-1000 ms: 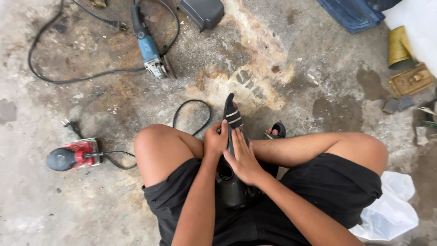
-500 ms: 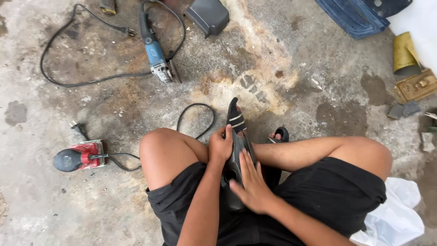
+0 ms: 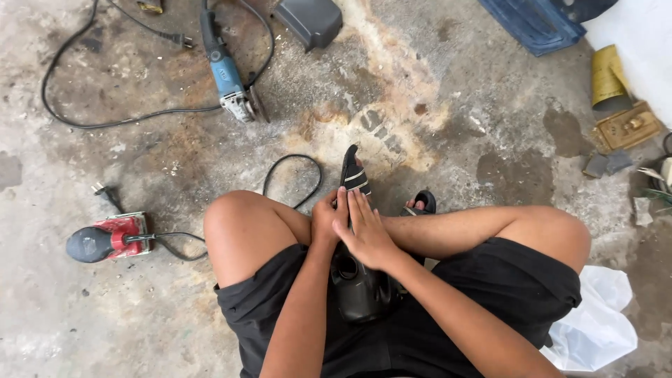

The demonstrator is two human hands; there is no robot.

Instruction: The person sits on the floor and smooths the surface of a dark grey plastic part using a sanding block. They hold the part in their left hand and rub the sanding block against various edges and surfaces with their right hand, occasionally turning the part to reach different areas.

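I sit cross-legged on a concrete floor with a long black plastic part [image 3: 358, 283] lying in my lap, its narrow tip pointing away from me. My left hand [image 3: 325, 218] grips the part's left edge near the middle. The fingers of my right hand [image 3: 365, 229] lie flat and stretched out along its top face. The part's striped tip [image 3: 352, 171] sticks out past both hands. My sandalled foot [image 3: 421, 204] shows just to the right of the hands.
A blue angle grinder [image 3: 227, 75] with a black cord lies at the upper left. A red and black sander [image 3: 105, 240] sits left of my knee. A dark plastic cover [image 3: 308, 21], a blue panel [image 3: 535, 22], a yellow roll [image 3: 607, 75] and a white bag [image 3: 595, 329] lie around.
My right hand has slid up along the black part from lower on its body to beside the left hand. The left hand keeps its grip.
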